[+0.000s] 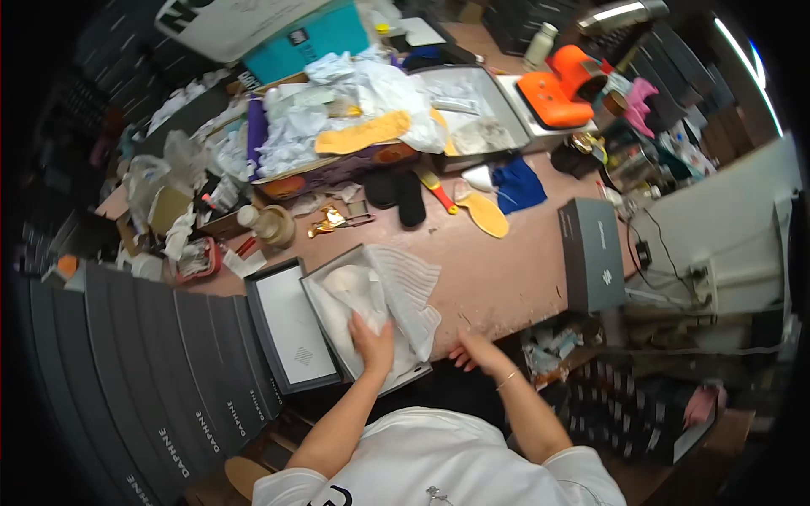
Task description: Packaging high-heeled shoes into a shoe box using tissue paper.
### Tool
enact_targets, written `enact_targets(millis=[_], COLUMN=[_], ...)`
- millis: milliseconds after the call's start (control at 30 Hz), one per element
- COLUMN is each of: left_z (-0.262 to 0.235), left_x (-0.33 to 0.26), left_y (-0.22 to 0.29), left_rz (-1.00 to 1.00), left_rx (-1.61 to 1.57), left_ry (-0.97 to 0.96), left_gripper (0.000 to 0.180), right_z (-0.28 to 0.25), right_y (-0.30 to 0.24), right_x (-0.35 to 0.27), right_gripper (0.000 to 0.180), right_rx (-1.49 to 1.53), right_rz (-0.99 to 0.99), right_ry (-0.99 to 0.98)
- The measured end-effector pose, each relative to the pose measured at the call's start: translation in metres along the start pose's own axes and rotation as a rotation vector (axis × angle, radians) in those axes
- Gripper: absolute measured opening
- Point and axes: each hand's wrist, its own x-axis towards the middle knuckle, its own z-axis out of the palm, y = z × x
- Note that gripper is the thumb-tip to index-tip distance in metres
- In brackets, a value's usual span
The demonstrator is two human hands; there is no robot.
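Observation:
An open shoe box [312,291] sits at the table's front edge, slightly turned. White tissue paper [359,291] fills it around a pale rounded thing whose kind I cannot make out. My left hand [371,344] reaches into the box and rests on the paper, thumb apart from the stretched fingers. A ribbed translucent wrapping sheet [407,278] hangs over the box's right side onto the table. My right hand [478,352] is in the air by the front edge, right of the box, its fingers loosely apart and nothing in them.
A box lid [291,329] lies left of the box, beside stacked grey shoe boxes [169,371]. One closed grey box [593,253] stands at right. Farther back are yellow insoles [483,215], a red-yellow brush [439,194], a paper-filled carton [337,169] and an orange tape dispenser [557,93].

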Motion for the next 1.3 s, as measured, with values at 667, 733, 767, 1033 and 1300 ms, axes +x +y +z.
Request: enact_targets(millis=[667,733,767,1033,1300], left_z=[-0.176,-0.16,-0.148,-0.074,-0.116], left_x=[-0.057,-0.07,-0.08,-0.093,-0.068], left_y=[0.043,0.062,0.069,-0.013,0.02], left_rz=[0.596,0.652,0.539,-0.218,0.45], left_rx=[-0.346,-0.323,-0.3,-0.742,0.185], left_ry=[-0.143,-0.327,-0.32,-0.295,-0.438], left_gripper=[0.045,0.052,0.055,0.069,0.038], right_z=[0.114,0.157,0.172,0.185,0.223], right_y=[-0.127,-0.117,-0.114,-0.106,-0.158], right_x=[0.007,0.055,0.075,0.099,0.085], right_gripper=[0.055,0.056,0.056,0.057,0.029], right_rx=[-0.89,-1.049,-1.104,-1.267,-2.123], right_rz=[-1.171,-1.382,-1.45,-1.277,-0.925], right_ry=[0.074,-0.041,-0.122,0.072,-0.078])
